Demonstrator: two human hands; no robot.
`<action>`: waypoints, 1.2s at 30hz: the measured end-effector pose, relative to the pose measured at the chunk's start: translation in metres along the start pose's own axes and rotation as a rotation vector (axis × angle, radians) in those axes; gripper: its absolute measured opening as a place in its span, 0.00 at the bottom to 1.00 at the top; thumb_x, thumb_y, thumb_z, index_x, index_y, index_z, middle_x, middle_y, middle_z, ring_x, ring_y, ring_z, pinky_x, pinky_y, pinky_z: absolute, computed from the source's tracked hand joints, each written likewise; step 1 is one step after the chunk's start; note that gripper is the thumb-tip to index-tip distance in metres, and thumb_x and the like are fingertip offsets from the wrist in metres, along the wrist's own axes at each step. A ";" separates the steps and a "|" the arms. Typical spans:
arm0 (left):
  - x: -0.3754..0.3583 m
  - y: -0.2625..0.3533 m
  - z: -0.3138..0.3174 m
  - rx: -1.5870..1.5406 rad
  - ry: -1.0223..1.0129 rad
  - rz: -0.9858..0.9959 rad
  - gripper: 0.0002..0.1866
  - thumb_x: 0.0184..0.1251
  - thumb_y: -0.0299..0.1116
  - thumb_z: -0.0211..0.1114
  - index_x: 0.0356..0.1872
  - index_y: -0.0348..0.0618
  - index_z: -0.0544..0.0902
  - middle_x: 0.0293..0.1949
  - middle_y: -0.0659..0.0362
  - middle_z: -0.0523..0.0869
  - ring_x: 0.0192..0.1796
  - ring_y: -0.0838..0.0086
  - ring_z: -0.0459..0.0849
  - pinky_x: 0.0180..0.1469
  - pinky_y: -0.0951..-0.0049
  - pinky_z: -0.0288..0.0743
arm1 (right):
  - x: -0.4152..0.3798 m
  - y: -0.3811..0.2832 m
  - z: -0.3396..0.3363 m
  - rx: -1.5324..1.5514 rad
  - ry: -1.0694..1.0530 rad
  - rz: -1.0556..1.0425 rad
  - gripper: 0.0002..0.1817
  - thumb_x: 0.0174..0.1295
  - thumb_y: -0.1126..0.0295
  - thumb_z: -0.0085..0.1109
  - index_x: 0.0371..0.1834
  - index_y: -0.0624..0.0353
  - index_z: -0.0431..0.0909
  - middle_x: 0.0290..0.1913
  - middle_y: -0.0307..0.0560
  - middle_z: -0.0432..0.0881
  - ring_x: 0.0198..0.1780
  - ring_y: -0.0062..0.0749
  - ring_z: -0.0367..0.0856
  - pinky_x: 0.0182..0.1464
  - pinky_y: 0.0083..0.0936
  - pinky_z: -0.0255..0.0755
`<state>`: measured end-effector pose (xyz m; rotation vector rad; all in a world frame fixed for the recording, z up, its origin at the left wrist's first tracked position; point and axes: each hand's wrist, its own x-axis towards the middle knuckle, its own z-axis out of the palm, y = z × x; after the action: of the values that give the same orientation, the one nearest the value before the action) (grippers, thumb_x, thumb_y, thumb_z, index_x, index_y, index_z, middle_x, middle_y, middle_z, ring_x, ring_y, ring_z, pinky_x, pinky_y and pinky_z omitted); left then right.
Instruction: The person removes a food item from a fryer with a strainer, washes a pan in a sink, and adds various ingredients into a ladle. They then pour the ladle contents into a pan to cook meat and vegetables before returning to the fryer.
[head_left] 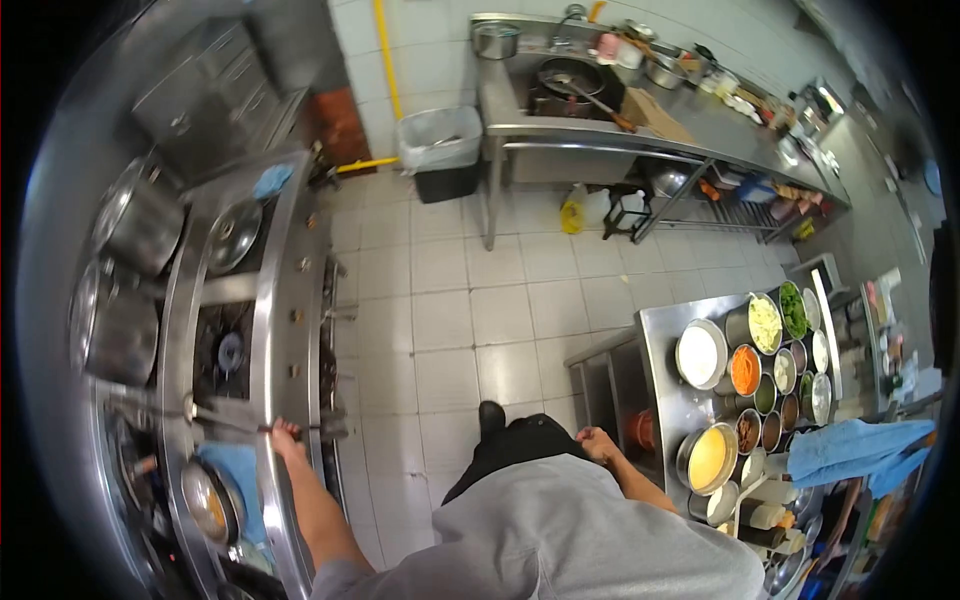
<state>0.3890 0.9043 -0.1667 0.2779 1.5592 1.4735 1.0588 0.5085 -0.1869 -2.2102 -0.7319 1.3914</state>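
Observation:
At the front edge of the stove point(262, 330), my left hand point(287, 438) is closed round the long handle of a ladle point(190, 408). The ladle's head reaches over the stove top, just below a bare burner point(231, 352). Close under it lies a blue cloth point(240, 475), partly beneath a lidded pan point(208, 500). My right hand point(597, 445) hangs beside my thigh with its fingers curled in, and nothing shows in it. It is nearest to the steel prep table point(655, 350) but apart from it.
Two large pots point(120, 335) stand along the stove's back. Metal containers of cut vegetables, a bowl of yellow liquid point(708, 460) and a white-filled bowl point(701, 355) crowd the prep table. Ahead are a lined bin point(440, 140) and a steel counter point(735, 140) with a wok point(570, 80).

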 end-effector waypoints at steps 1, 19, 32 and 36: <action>-0.014 0.012 0.030 0.015 0.074 0.060 0.09 0.64 0.30 0.61 0.29 0.42 0.70 0.20 0.63 0.71 0.21 0.77 0.71 0.24 0.74 0.68 | 0.016 -0.012 -0.007 0.035 0.000 0.038 0.06 0.55 0.74 0.58 0.34 0.63 0.82 0.29 0.42 0.83 0.32 0.23 0.78 0.36 0.23 0.72; -0.213 -0.047 0.544 0.357 -0.722 0.066 0.08 0.60 0.23 0.64 0.38 0.38 0.75 0.20 0.63 0.74 0.14 0.81 0.71 0.15 0.78 0.64 | 0.211 -0.441 -0.137 0.155 0.022 -0.654 0.10 0.67 0.73 0.59 0.49 0.61 0.78 0.35 0.38 0.79 0.37 0.21 0.76 0.39 0.20 0.74; 0.028 0.029 0.649 0.108 -0.164 0.316 0.05 0.61 0.26 0.59 0.28 0.36 0.76 0.17 0.59 0.76 0.14 0.75 0.76 0.15 0.72 0.68 | 0.353 -0.365 -0.270 -0.132 0.019 -0.359 0.06 0.66 0.74 0.57 0.42 0.64 0.77 0.28 0.41 0.81 0.27 0.24 0.80 0.32 0.21 0.73; 0.145 0.073 0.670 0.067 -0.010 0.233 0.07 0.61 0.29 0.60 0.27 0.36 0.76 0.18 0.55 0.79 0.15 0.72 0.78 0.18 0.71 0.73 | 0.376 -0.369 -0.300 -0.155 -0.016 -0.327 0.08 0.64 0.70 0.61 0.40 0.63 0.77 0.28 0.41 0.81 0.28 0.23 0.79 0.33 0.22 0.73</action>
<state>0.7730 1.4671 -0.0593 0.5202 1.6120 1.5956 1.3905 1.0087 -0.0997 -2.0739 -1.1812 1.2241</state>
